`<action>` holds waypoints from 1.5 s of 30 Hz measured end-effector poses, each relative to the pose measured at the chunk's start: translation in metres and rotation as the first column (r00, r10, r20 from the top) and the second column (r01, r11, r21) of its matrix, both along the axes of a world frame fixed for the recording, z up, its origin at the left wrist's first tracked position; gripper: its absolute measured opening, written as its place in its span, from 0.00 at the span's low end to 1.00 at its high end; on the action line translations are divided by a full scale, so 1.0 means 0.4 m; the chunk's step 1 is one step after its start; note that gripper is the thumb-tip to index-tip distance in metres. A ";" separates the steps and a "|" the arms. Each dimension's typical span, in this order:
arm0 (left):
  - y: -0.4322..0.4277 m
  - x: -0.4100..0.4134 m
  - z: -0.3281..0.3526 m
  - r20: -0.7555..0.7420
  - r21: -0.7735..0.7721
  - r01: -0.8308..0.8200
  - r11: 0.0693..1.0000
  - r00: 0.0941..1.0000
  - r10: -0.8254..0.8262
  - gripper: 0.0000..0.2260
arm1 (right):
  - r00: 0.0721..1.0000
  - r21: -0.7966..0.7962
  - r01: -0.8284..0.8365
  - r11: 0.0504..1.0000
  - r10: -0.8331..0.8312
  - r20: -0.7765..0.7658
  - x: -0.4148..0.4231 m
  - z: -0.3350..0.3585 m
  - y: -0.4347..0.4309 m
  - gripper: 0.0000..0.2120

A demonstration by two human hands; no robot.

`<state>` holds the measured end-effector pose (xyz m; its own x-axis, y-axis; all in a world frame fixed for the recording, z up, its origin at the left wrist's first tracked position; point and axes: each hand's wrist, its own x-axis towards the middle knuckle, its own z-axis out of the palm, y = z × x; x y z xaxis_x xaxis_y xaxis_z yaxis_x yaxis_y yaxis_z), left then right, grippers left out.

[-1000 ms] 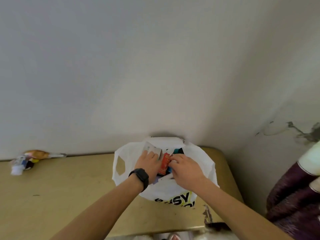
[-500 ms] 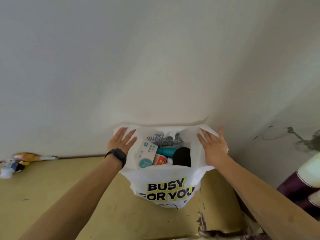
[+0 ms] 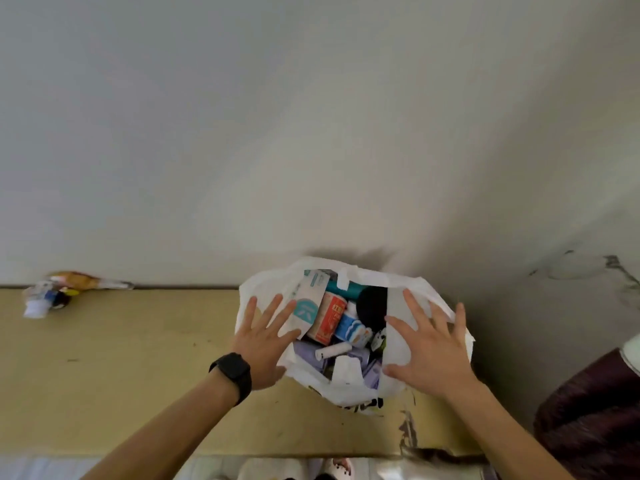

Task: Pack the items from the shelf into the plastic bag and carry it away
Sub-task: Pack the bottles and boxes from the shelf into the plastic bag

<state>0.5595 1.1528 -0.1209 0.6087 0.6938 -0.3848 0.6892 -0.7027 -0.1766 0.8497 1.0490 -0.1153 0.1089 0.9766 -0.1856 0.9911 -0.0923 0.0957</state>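
A white plastic bag (image 3: 349,389) stands on the yellow shelf (image 3: 138,368) at its right end, against the wall, mouth open upward. Inside lie several items: a white and teal box (image 3: 306,308), a red carton (image 3: 330,318), a teal bottle (image 3: 346,289), a black round thing (image 3: 372,304) and a small white tube (image 3: 332,350). My left hand (image 3: 263,341), with a black watch on the wrist, lies flat with spread fingers on the bag's left side. My right hand (image 3: 429,348) lies the same way on the bag's right side. Neither hand grips anything.
A few small packets and a little bottle (image 3: 59,292) lie at the shelf's far left against the wall. A dark maroon cloth thing (image 3: 595,410) stands at the right. The shelf's front edge is chipped below the bag. Light shoes (image 3: 311,471) show at the bottom.
Both hands have come down from the raised bag rim and now press flat on the bag's sides. The bag sits lower and wider, and its printed front is mostly out of sight.
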 end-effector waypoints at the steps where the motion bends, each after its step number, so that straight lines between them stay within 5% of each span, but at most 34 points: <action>1: -0.027 -0.007 -0.006 0.055 -0.001 0.012 1.000 0.998 -0.011 0.25 | 1.000 0.024 -0.003 1.000 0.003 -0.001 -0.029 -0.016 -0.010 0.34; 3: -0.068 -0.010 -0.019 0.119 -0.015 0.018 1.000 0.993 -0.016 0.16 | 0.998 -0.009 0.053 0.999 -0.053 -0.020 -0.076 -0.048 -0.027 0.32; 7: -0.092 -0.031 -0.052 -0.045 -0.070 0.105 0.992 0.993 -0.108 0.16 | 0.990 -0.259 0.118 0.959 -0.094 0.104 -0.072 -0.073 -0.039 0.54; 10: -0.090 -0.056 -0.047 0.001 -0.048 0.097 0.994 0.995 -0.097 0.16 | 0.983 -0.315 0.159 0.936 -0.122 0.134 -0.051 -0.038 -0.047 0.53; 13: -0.087 -0.060 -0.022 0.295 0.040 0.058 0.997 0.953 -0.068 0.17 | 0.987 -0.217 0.142 0.966 -0.156 -0.047 -0.094 0.042 -0.054 0.42; 16: -0.095 -0.071 0.007 0.606 0.063 -0.074 0.995 0.795 0.021 0.23 | 0.942 0.007 0.108 0.994 -0.100 -0.321 -0.169 0.095 -0.046 0.29; 20: -0.112 -0.162 0.049 0.808 -0.063 -0.405 0.912 0.516 0.285 0.28 | 0.682 0.227 0.123 0.966 0.085 -0.727 -0.302 0.115 0.011 0.24; 24: -0.137 -0.348 0.035 0.715 -0.210 -0.684 0.699 0.380 0.587 0.27 | 0.634 0.354 -0.094 0.931 0.330 -0.699 -0.467 0.091 0.094 0.19; 32: -0.153 -0.722 0.005 0.522 -0.281 -0.900 0.332 0.147 0.840 0.24 | 0.589 0.220 -0.507 0.833 0.522 -0.617 -0.855 0.037 0.258 0.22; 38: -0.033 -0.983 -0.103 0.408 -0.335 -0.903 0.270 0.119 0.905 0.24 | 0.650 0.015 -0.624 0.781 0.530 -0.544 -1.132 -0.047 0.413 0.24; 45: 0.233 -1.261 -0.256 0.293 -0.453 -0.848 0.275 0.150 0.944 0.25 | 0.799 -0.278 -0.542 0.793 0.385 -0.462 -1.408 -0.227 0.626 0.28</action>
